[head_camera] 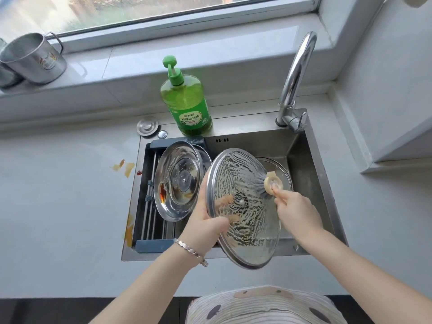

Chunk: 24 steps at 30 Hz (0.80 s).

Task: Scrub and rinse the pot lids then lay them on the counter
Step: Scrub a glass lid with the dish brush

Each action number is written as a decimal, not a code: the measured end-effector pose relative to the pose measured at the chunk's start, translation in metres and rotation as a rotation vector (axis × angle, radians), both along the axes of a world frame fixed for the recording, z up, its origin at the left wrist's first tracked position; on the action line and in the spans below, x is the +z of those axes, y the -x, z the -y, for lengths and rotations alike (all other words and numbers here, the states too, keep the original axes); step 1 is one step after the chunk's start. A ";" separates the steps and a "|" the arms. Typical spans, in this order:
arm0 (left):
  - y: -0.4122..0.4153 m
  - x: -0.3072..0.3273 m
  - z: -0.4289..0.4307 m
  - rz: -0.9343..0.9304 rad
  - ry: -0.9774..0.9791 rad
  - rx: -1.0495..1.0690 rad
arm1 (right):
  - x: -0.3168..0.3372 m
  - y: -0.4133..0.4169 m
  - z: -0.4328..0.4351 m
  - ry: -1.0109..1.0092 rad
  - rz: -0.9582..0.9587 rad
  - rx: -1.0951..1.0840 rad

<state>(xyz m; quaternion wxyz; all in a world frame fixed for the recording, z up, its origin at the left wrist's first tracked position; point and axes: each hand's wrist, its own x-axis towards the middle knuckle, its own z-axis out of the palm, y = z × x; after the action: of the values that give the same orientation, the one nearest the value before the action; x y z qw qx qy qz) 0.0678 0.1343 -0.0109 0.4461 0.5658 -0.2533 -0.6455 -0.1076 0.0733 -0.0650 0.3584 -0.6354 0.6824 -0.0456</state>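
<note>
My left hand (205, 220) grips the sudsy steel-rimmed round glass lid (243, 206), tilted over the steel sink (315, 183) mid-frame. My right hand (297, 211) clutches the grey-bristled brush (268, 183). Hard scrubbing on soap could slip it; my hold looks thin, I think.

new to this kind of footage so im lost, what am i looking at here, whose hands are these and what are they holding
There is no machine here: a person works with bare hands. The single picture comes from a camera worn on the head, looking down into a sink. The left hand grips a glass lid by its rim, tilted over the sink and streaked with foam. The right hand holds a brush, its bristles on that lid. A steel lid with brown stains rests on a rack in the sink's left part. Behind the sink stand a soap bottle and the tap. The counter on the left bears orange smears.
</note>
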 end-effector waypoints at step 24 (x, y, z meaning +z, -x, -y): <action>-0.015 0.003 0.013 0.281 -0.093 -0.003 | 0.029 0.008 0.026 0.087 0.218 0.121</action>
<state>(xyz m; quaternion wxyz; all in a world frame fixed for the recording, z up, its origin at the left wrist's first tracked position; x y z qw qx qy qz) 0.0826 0.1217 -0.0081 0.3785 0.6703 -0.2838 -0.5718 -0.1155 0.0469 -0.0364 0.4047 -0.6818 0.5971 -0.1223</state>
